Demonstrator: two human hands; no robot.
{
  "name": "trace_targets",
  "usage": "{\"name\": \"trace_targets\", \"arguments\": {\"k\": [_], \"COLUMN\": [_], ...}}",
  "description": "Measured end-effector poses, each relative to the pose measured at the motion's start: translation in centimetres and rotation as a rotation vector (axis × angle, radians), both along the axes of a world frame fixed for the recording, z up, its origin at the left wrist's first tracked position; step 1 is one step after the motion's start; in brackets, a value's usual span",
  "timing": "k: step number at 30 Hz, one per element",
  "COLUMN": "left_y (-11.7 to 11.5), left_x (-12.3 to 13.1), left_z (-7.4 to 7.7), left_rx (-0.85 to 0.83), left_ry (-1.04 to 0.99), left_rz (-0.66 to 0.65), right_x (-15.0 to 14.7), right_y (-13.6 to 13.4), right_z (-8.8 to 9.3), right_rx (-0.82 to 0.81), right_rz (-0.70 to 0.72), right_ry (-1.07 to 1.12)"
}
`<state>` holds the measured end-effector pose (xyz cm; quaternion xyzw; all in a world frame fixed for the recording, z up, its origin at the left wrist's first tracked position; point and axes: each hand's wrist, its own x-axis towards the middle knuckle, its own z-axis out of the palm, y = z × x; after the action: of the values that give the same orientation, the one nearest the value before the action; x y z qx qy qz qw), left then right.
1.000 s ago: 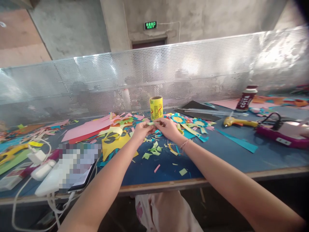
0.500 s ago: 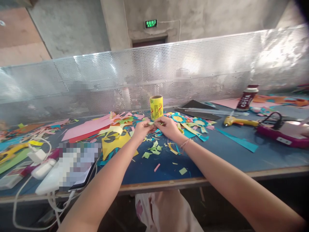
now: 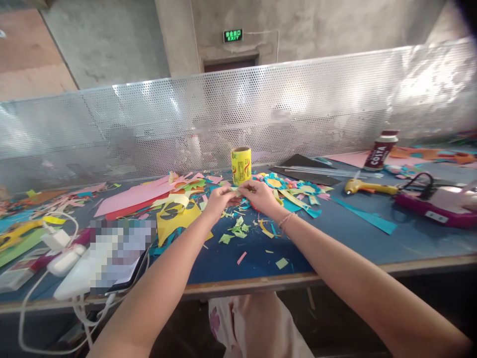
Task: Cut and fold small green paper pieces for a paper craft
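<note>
My left hand [image 3: 219, 201] and my right hand [image 3: 261, 197] meet over the middle of the table, fingers closed in a pinch. Between their fingertips is a small pale green piece of paper [image 3: 234, 189], mostly covered by the fingers. Just behind them a yellow cardboard tube [image 3: 241, 166] stands upright. Light green paper scraps [image 3: 239, 228] lie on the table below the hands. To the left is a yellow sheet [image 3: 175, 226] with round holes cut in it. Blue and yellow paper cut-outs [image 3: 276, 183] are heaped right of the tube.
A yellow glue gun [image 3: 372, 187], a purple power strip [image 3: 428, 211] and a COSTA bottle [image 3: 380, 151] are at the right. Pink sheets [image 3: 136, 195], a tablet-like device [image 3: 128, 273] and white cables [image 3: 24, 318] occupy the left. A perforated metal panel [image 3: 149, 134] borders the back.
Both hands stay nearly in place, still pinching the paper, with only slight finger movement. The surrounding things keep their positions; the view shifts slightly.
</note>
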<state>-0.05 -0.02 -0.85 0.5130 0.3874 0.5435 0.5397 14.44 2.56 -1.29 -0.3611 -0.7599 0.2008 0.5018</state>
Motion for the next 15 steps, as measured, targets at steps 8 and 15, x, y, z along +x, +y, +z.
{"name": "trace_targets", "arguments": {"k": [8, 15], "left_y": [0.3, 0.4], "left_x": [-0.1, -0.1], "left_z": [0.0, -0.2], "left_rx": [0.025, 0.104], "left_ry": [0.001, 0.049], "left_rz": [0.095, 0.188], "right_x": [0.2, 0.4], "right_y": [0.6, 1.4], "right_z": [-0.4, -0.9], "right_rx": [-0.059, -0.073], "right_rz": [0.027, 0.075], "right_ry": [0.025, 0.05]}}
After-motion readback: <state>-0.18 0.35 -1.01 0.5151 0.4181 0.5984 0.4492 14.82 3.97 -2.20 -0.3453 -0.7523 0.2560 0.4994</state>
